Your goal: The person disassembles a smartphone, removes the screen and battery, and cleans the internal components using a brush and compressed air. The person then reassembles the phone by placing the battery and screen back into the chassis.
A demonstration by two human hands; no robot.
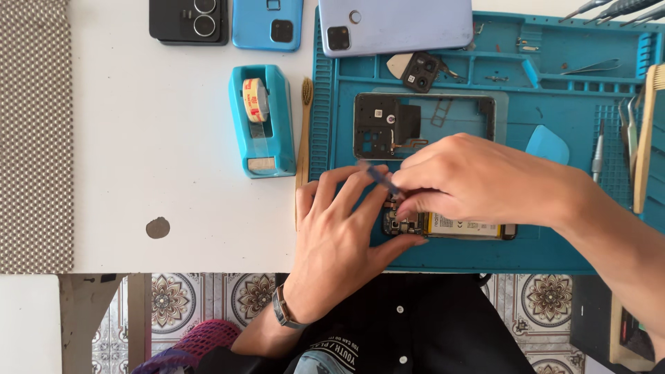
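On the blue mat point(554, 256), left hand point(339, 235) steadies yellow-labelled phone point(450, 226); right hand point(478, 180) pinches blue tool point(379, 176).

A matt teal work mat point(554, 256), rubbery-looking with moulded ridges, lies on a smooth, matt white tabletop point(173, 138). The opened phone point(450, 227) shows a glossy yellow battery wrap and bare metal parts. Above it sits a dark, matt plastic phone frame point(377, 125). The tape dispenser point(263, 125) is shiny blue plastic. Beside it lies a wooden-handled brush point(303, 138), possibly bamboo. A lilac phone back point(402, 24) has a smooth satin sheen. At the left edge is coarse woven cloth point(34, 131). The left wrist wears a metal-cased watch point(282, 310).
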